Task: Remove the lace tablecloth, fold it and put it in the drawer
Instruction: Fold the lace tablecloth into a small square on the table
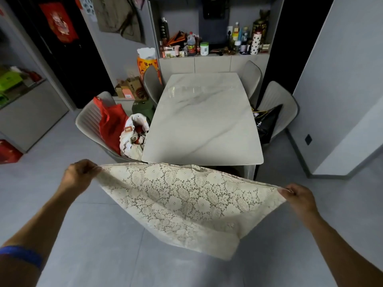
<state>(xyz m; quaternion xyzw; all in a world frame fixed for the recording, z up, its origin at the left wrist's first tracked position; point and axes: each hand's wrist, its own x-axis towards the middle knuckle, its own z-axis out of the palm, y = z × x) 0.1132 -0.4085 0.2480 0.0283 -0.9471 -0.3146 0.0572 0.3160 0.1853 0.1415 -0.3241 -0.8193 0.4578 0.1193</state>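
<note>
Marble table [204, 121] is bare now and I'm holding the lace tablecloth [186, 201] stretched in midair, left hand [79, 175] and right hand [298, 196] each pinching a top corner, so one slipping probably ruins my fold.

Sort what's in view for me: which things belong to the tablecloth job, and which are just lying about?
In the job:
lace tablecloth, off the table, stretched between both hands
left hand, pinching one corner
right hand, pinching the other
marble table, now bare

Lying about:
red bag on the left chair
black bag on the right chair
bottles on the sideboard
</note>
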